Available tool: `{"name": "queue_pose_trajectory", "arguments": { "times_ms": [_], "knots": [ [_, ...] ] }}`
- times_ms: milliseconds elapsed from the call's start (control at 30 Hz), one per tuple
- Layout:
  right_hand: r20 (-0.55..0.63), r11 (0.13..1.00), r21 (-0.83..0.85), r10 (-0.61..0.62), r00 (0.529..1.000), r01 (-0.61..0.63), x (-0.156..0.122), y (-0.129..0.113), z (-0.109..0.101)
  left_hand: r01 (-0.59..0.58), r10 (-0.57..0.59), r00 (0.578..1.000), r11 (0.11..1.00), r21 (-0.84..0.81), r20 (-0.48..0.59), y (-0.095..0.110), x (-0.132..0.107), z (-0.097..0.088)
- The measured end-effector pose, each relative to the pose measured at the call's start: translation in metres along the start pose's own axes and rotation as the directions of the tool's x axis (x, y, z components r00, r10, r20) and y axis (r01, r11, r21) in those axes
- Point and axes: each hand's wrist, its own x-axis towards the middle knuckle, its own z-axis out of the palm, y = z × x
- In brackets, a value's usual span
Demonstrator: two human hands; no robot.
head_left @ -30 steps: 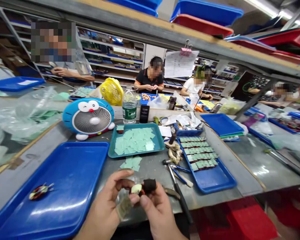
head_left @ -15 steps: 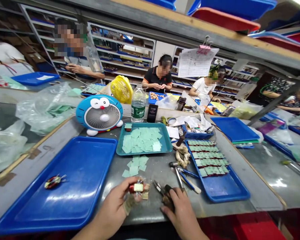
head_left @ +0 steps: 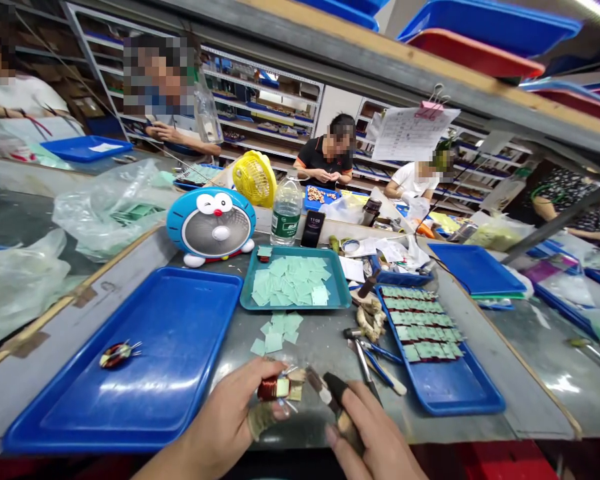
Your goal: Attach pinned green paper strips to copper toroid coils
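Note:
A copper-wound coil [head_left: 269, 389] with a pale block on its side and thin wire leads is held between the thumb and fingers of my left hand [head_left: 235, 403]. A tan wrap covers one of that hand's digits. My right hand [head_left: 367, 427] grips a tool [head_left: 334, 393] with a dark wrapped handle and a flat metal end; its exact kind is unclear. The tool's end points at the coil, with a small gap between them. Another coil [head_left: 116, 355] lies in the large blue tray [head_left: 155, 400] on the left.
Green square sheets [head_left: 290, 277] fill a teal tray [head_left: 300, 308]; several more lie before it. At right, a blue tray [head_left: 460, 393] carries rows of green-topped coils [head_left: 423, 327]. Blue-handled pliers [head_left: 380, 367] lie beside it. A fan [head_left: 210, 227], bottle [head_left: 286, 217] and phone [head_left: 313, 229] stand behind. Co-workers sit opposite.
My right hand has raised and turned the tool, its metal end now showing more plainly near the coil. My left hand has turned the coil slightly. The whole view has shifted a little.

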Motion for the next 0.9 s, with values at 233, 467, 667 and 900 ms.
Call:
{"name": "queue_pose_trajectory", "arguments": {
  "times_ms": [233, 467, 667, 900],
  "knots": [
    [0.069, 0.897, -0.372, -0.229, 0.971, 0.238, 0.020, -0.032, -0.001, -0.133, 0.133, 0.991, 0.986, 0.104, 0.006, 0.000, -0.007, -0.005],
    [0.117, 0.875, -0.390, -0.264, 0.957, 0.289, 0.017, -0.035, -0.004, 0.008, 0.003, 0.997, 0.990, -0.144, 0.081, 0.022, -0.010, -0.010],
    [0.164, 0.770, -0.551, -0.278, 0.946, 0.322, 0.016, -0.055, -0.021, 0.218, -0.152, 0.951, 0.946, -0.239, 0.268, 0.026, -0.013, -0.019],
    [0.308, 0.877, -0.393, -0.158, 0.938, 0.276, 0.035, -0.062, -0.033, 0.395, -0.213, 0.914, 0.667, -0.632, 0.345, 0.020, -0.022, -0.017]
  ]
}}
